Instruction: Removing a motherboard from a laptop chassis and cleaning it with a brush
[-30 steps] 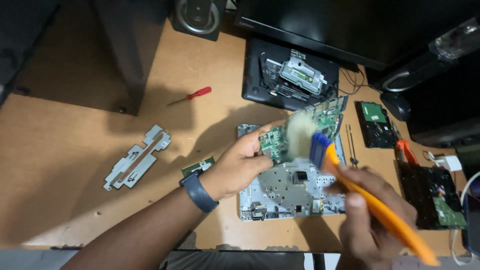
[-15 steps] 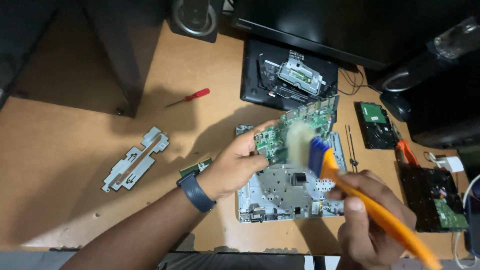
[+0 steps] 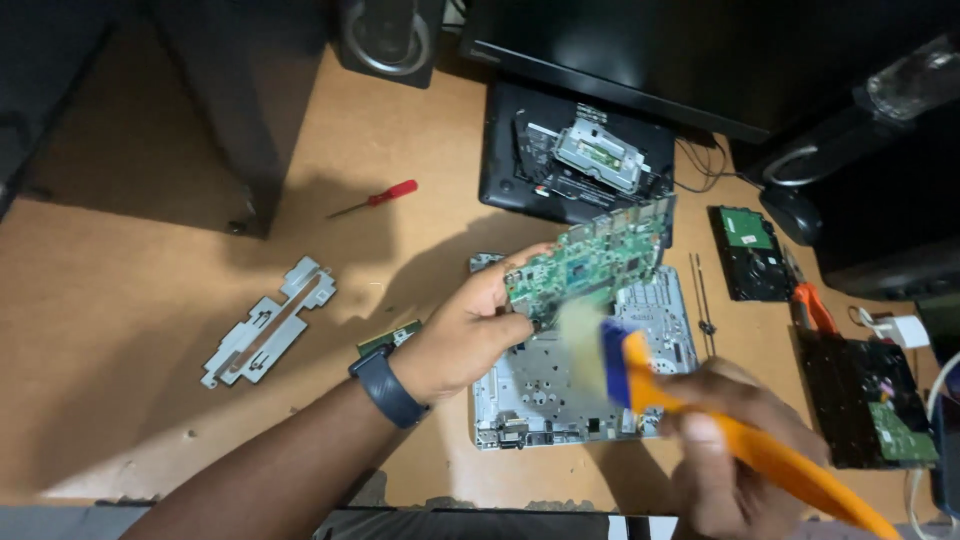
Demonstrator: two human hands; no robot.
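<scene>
A green circuit board (image 3: 590, 262) is held tilted above the desk, over a grey laptop base (image 3: 560, 395) that lies flat on the wooden table (image 3: 150, 300). The left hand (image 3: 465, 335) grips the board at its left edge, fingers closed around it, with a dark wristband (image 3: 388, 387) on the wrist. The right hand (image 3: 735, 455) is wrapped tight around the orange handle of a brush (image 3: 640, 370), whose blue collar and pale bristles sit just below the board; the bristles are blurred.

Behind the board lies a black tray-like case (image 3: 530, 160) with a metal drive part (image 3: 598, 152) in it. To the right of the laptop base lie two thin rods (image 3: 700, 290), then a small hard drive (image 3: 748, 252) with a green board on top, and orange-handled pliers (image 3: 812, 305). A dark panel (image 3: 865, 400) with a green board sits at the far right, near a white plug (image 3: 900, 328).

To the left, well apart from the hands, lie a red screwdriver (image 3: 385, 195) and a flat grey metal bracket (image 3: 265, 322). A small green memory stick (image 3: 392, 338) lies just beside the left wrist. A round speaker (image 3: 388, 35) stands at the top edge
</scene>
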